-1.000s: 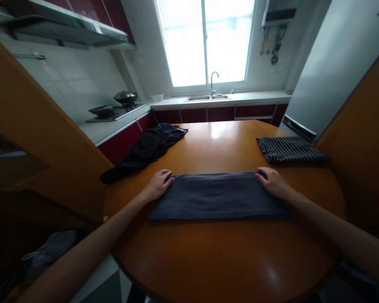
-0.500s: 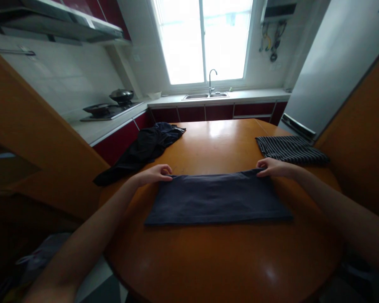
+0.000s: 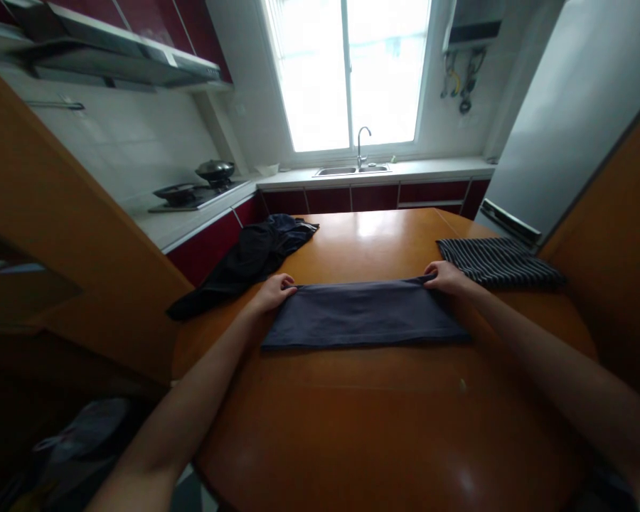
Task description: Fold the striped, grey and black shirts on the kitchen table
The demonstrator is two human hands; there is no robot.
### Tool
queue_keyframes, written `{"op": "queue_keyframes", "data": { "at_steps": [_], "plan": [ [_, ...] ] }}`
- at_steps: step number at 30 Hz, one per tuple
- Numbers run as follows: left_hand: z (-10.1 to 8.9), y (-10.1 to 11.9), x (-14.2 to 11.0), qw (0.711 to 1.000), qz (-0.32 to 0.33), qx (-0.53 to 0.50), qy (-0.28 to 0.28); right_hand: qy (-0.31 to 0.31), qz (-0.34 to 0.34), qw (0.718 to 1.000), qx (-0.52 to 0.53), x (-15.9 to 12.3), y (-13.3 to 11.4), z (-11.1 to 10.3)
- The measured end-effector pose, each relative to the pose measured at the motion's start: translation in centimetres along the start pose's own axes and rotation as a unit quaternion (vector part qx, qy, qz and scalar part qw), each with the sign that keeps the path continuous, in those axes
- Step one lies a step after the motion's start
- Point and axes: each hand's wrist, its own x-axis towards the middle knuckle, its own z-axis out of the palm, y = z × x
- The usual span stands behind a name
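A dark blue-grey folded garment [image 3: 365, 314] lies as a wide band across the wooden table [image 3: 373, 419]; its exact kind does not show. At its far left corner, my left hand [image 3: 275, 291] is closed, thumb and fingers pinching the edge. My right hand [image 3: 448, 277] pinches the far right corner in the same way, and that corner is lifted slightly. Between both hands the far edge runs nearly straight, while the near edge rests on the wood.
A crumpled black garment [image 3: 250, 256] lies at the table's left edge. On the right is a folded black-and-white striped cloth [image 3: 498, 261], close to my right forearm. Beyond the table are a counter with a sink [image 3: 352, 171], a stove with pans [image 3: 213, 171] and a fridge [image 3: 555, 121].
Both hands went from lying on the garment's far corners to pinching them. The garment has shifted away from me, toward the far side of the table.
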Motion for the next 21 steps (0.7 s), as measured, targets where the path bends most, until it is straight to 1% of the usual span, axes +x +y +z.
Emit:
{"op": "queue_keyframes", "data": {
  "at_steps": [2, 3, 5, 6, 7, 8, 10, 11, 12, 14, 16, 18, 21],
  "plan": [
    [0.3, 1.4, -0.3, 0.999, 0.01, 0.032, 0.016, 0.038, -0.01, 0.999, -0.036, -0.7, -1.2, 0.3],
    [0.8, 2.5, -0.5, 0.999, 0.024, 0.045, 0.018, 0.062, -0.027, 0.996, -0.057, -1.2, -2.1, 0.7],
    [2.7, 5.7, -1.0, 0.995, 0.074, 0.064, 0.004, 0.098, -0.089, 0.986, -0.099, -2.1, -4.9, 2.0],
    [4.0, 7.5, -1.3, 0.987, 0.127, 0.094, -0.016, 0.104, -0.127, 0.981, -0.105, -2.7, -6.5, 2.9],
    [5.5, 9.4, -1.7, 0.977, 0.174, 0.119, -0.033, 0.093, -0.16, 0.977, -0.107, -3.3, -8.1, 3.9],
    [7.0, 11.2, -2.1, 0.968, 0.206, 0.135, -0.045, 0.074, -0.187, 0.973, -0.111, -3.8, -9.6, 5.1],
    [9.9, 13.8, -2.9, 0.959, 0.226, 0.157, -0.06, 0.03, -0.218, 0.968, -0.117, -5.0, -11.8, 7.3],
    [11.1, 14.6, -3.2, 0.957, 0.227, 0.168, -0.061, 0.015, -0.221, 0.968, -0.121, -5.4, -12.5, 8.3],
    [11.9, 15.0, -3.4, 0.956, 0.226, 0.177, -0.06, 0.008, -0.22, 0.967, -0.125, -5.9, -12.9, 9.1],
    [12.8, 14.9, -3.8, 0.954, 0.227, 0.187, -0.058, 0.0, -0.209, 0.97, -0.128, -6.4, -12.9, 10.0],
    [12.8, 14.4, -3.9, 0.953, 0.227, 0.19, -0.058, -0.008, -0.19, 0.974, -0.127, -6.6, -12.4, 10.1],
    [12.5, 14.1, -3.9, 0.955, 0.22, 0.19, -0.059, -0.019, -0.163, 0.979, -0.123, -6.4, -11.8, 9.6],
    [12.0, 14.2, -4.1, 0.959, 0.206, 0.187, -0.057, -0.024, -0.104, 0.986, -0.128, -6.0, -10.3, 8.7]
  ]
}}
